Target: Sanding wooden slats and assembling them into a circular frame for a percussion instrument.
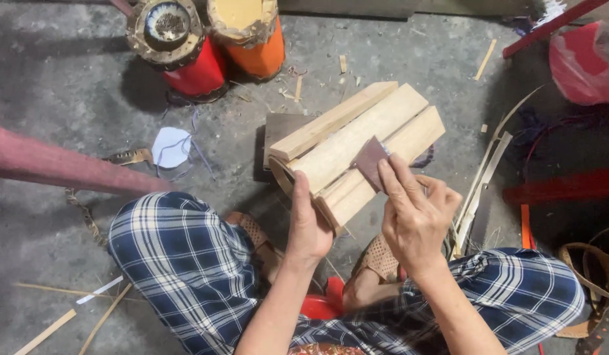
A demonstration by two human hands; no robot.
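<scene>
Right hand (416,217) with sandpaper (370,161) on slats (364,141)

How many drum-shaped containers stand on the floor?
2: a red drum at top left and an orange drum right beside it, both partly cut off by the frame edge.

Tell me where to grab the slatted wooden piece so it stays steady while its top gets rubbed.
Probably grip the wooden piece at its near end, coming from the near left, as the left hand does: thumb over the top slat, fingers under the curved end. The slats run away from the person and tilt up, so that end is nearest. This leaves the top free for the right hand pressing the brown sanding sheet.
</scene>
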